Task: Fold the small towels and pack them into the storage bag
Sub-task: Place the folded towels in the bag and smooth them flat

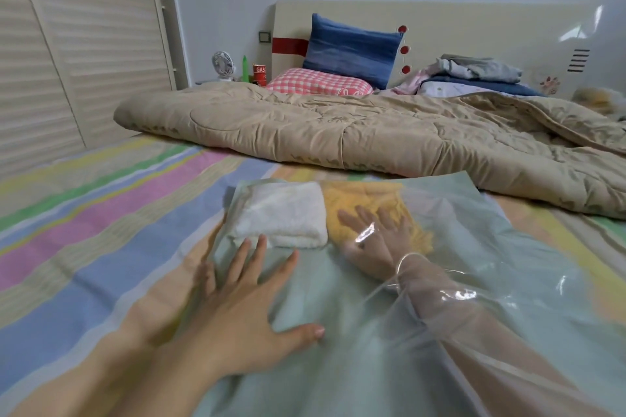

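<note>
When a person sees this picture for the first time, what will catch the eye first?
The right hand, reaching inside the see-through green bag on the striped bed, lies flat on a yellow towel. A folded white towel sits just left of it, and the left hand rests open on the bag from outside. Behind, a beige quilt lies across the bed.
</note>
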A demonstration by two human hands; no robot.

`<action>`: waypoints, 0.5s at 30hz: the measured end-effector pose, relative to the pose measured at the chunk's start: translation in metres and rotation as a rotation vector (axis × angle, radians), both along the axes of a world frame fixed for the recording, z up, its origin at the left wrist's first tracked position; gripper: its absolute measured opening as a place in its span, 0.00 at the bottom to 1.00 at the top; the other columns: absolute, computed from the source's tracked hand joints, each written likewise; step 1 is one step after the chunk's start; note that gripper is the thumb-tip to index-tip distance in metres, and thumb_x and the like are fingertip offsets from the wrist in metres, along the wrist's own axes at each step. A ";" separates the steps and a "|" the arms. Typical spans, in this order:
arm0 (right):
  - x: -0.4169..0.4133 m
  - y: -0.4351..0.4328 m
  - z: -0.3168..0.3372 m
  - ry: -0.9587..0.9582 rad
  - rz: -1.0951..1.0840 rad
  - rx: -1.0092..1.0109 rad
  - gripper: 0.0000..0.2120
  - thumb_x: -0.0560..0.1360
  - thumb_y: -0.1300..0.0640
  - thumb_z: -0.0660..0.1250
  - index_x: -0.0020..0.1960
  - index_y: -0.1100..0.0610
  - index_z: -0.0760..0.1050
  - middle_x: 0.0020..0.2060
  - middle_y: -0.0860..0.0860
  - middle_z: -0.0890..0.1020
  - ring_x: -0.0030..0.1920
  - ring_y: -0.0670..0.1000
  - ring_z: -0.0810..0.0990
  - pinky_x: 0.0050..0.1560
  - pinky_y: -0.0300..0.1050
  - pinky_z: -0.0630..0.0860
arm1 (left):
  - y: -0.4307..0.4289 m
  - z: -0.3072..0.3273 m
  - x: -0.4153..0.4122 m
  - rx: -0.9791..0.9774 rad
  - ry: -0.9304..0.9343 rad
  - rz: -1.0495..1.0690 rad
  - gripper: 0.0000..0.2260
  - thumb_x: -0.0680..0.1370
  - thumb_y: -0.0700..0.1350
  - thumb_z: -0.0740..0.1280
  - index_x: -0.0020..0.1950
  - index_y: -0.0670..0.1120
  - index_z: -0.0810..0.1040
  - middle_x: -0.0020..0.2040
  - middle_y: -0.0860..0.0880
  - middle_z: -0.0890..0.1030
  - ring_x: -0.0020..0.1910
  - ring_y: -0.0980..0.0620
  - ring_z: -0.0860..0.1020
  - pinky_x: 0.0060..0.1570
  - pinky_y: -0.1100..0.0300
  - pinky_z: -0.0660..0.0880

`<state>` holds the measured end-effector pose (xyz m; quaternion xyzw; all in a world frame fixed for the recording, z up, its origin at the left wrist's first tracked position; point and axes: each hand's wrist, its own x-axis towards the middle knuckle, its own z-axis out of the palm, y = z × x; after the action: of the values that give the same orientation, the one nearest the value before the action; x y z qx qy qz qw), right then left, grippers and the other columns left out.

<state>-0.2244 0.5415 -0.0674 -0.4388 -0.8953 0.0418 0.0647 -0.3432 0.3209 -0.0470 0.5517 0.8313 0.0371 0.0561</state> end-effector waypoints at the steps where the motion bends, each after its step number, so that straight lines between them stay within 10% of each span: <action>1: -0.003 0.004 0.000 -0.018 -0.007 0.000 0.29 0.73 0.31 0.50 0.73 0.32 0.49 0.77 0.41 0.49 0.77 0.54 0.45 0.73 0.63 0.37 | 0.000 -0.001 0.000 0.008 -0.001 -0.003 0.49 0.54 0.81 0.42 0.72 0.69 0.33 0.74 0.54 0.26 0.72 0.55 0.25 0.73 0.40 0.35; 6: -0.013 0.001 -0.002 -0.001 -0.060 -0.009 0.37 0.63 0.31 0.41 0.73 0.32 0.48 0.77 0.40 0.49 0.77 0.54 0.45 0.73 0.62 0.38 | 0.002 -0.004 -0.003 0.014 -0.003 -0.026 0.47 0.58 0.82 0.47 0.72 0.69 0.33 0.75 0.54 0.27 0.72 0.54 0.25 0.73 0.40 0.34; 15: -0.004 -0.022 0.004 -0.033 -0.044 -0.012 0.28 0.75 0.31 0.45 0.74 0.35 0.52 0.78 0.44 0.47 0.77 0.57 0.42 0.72 0.65 0.37 | -0.003 -0.012 -0.004 0.198 -0.040 -0.027 0.47 0.58 0.82 0.39 0.75 0.67 0.41 0.77 0.55 0.33 0.74 0.56 0.29 0.73 0.43 0.34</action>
<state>-0.2281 0.5198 -0.0637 -0.4593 -0.8861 0.0387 0.0480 -0.3474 0.3182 -0.0587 0.5647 0.8149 0.1294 0.0185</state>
